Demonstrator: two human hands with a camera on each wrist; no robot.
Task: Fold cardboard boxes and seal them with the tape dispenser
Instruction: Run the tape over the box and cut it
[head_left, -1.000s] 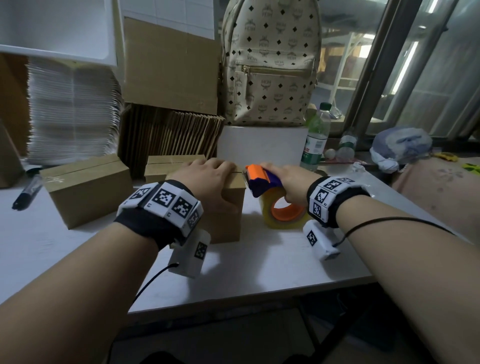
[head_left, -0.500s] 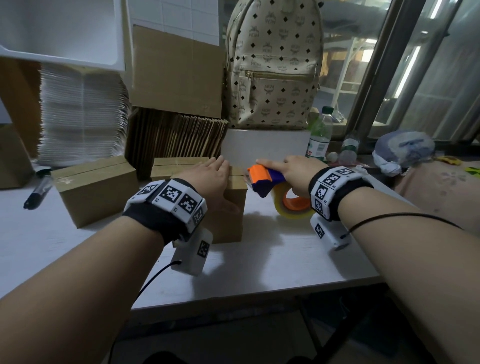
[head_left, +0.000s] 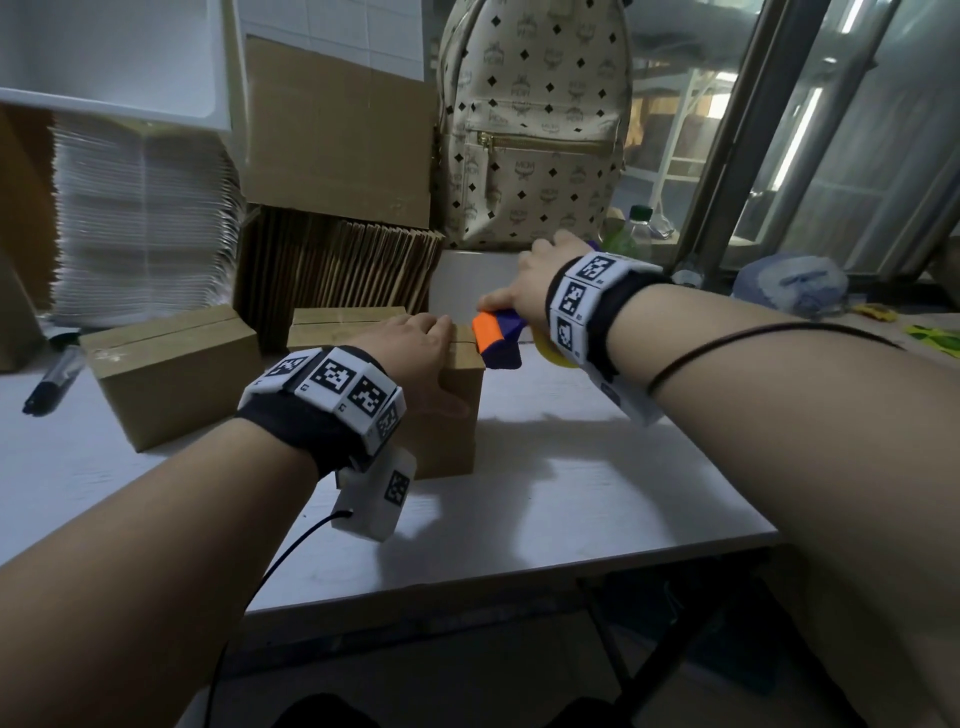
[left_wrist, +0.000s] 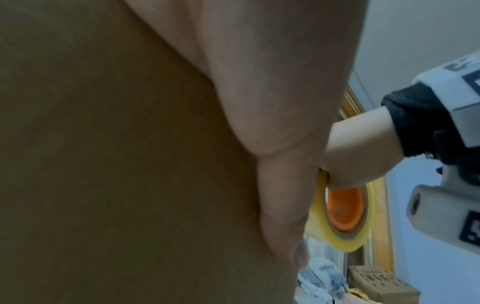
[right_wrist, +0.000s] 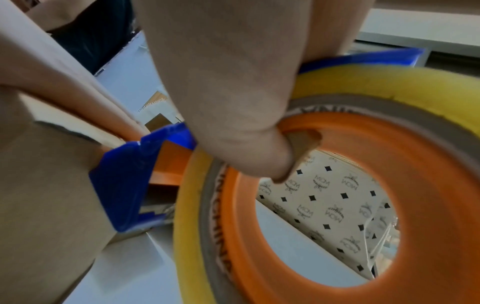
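The cardboard box (head_left: 447, 410) stands on the bench (head_left: 597, 493) with its top seam running left to right, the left hand (head_left: 410, 348) pressing flat on top while the right hand (head_left: 524, 291) grips the tape dispenser (head_left: 496, 340) at its right end.

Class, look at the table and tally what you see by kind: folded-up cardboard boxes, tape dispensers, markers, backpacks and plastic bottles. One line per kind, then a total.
Folded-up cardboard boxes: 3 (left box, middle box, held box)
Tape dispenser: 1
Marker: 1
Backpack: 1
Plastic bottle: 1, and possibly a second, unclear
Total: 7
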